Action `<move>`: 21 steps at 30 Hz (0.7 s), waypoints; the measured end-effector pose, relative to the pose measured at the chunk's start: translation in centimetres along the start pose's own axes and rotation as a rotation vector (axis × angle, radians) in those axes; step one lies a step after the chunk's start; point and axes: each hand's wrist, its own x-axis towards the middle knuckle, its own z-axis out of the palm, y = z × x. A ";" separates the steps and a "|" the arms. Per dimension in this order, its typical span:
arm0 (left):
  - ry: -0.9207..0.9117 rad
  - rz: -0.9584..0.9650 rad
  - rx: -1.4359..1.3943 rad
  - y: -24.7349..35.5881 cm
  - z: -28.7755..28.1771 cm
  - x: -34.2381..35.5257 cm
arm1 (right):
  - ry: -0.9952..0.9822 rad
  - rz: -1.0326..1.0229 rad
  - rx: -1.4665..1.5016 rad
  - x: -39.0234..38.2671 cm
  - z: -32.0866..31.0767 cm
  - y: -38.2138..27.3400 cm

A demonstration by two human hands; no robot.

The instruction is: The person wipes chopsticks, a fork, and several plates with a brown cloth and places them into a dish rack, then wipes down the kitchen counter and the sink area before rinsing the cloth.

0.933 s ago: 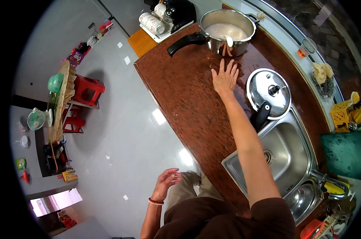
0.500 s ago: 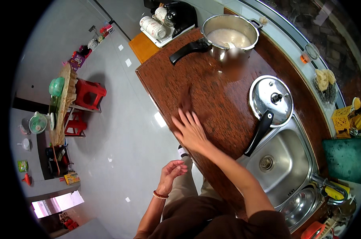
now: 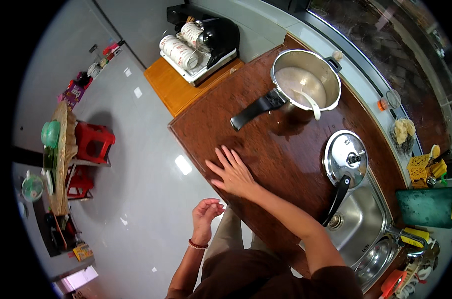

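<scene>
My right hand (image 3: pixel 233 175) rests palm down on the brown speckled countertop (image 3: pixel 280 164), near its left edge, fingers spread and nothing held. My left hand (image 3: pixel 206 215) hangs just off that edge, its fingers loosely bent and apart from the palm, with nothing visible in it; a beaded bracelet circles the wrist. Farther along the counter stands an uncovered metal pressure cooker pot (image 3: pixel 306 79) with a black handle. Pale, cloudy liquid fills part of it, and a white spoon (image 3: pixel 310 103) leans over its rim. The pot's shiny lid (image 3: pixel 343 154) lies at the sink's far corner, its black handle reaching over the basin.
A steel sink (image 3: pixel 358 214) with a tap (image 3: pixel 407 234) is at the right, a green cutting board (image 3: pixel 425 207) beyond it. White cups (image 3: pixel 178 52) lie on a tray (image 3: pixel 198 72) at the far left. Red stools (image 3: pixel 94 142) stand by a table across the floor.
The view has shifted, so the pot and lid appear lower and more of the spoon shows. My right hand stays flat on the counter; my left hand stays beside the edge.
</scene>
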 end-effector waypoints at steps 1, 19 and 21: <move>0.007 0.009 0.013 1.2 -0.8 1.2 | 0.023 -0.010 -0.014 2.8 0.8 1.4; -0.705 -0.134 0.398 7.4 3.7 10.9 | 0.253 0.755 -0.335 -7.2 -7.1 7.8; -0.916 -0.142 0.443 7.1 7.6 10.3 | 0.317 0.874 -0.393 -11.0 -7.5 7.1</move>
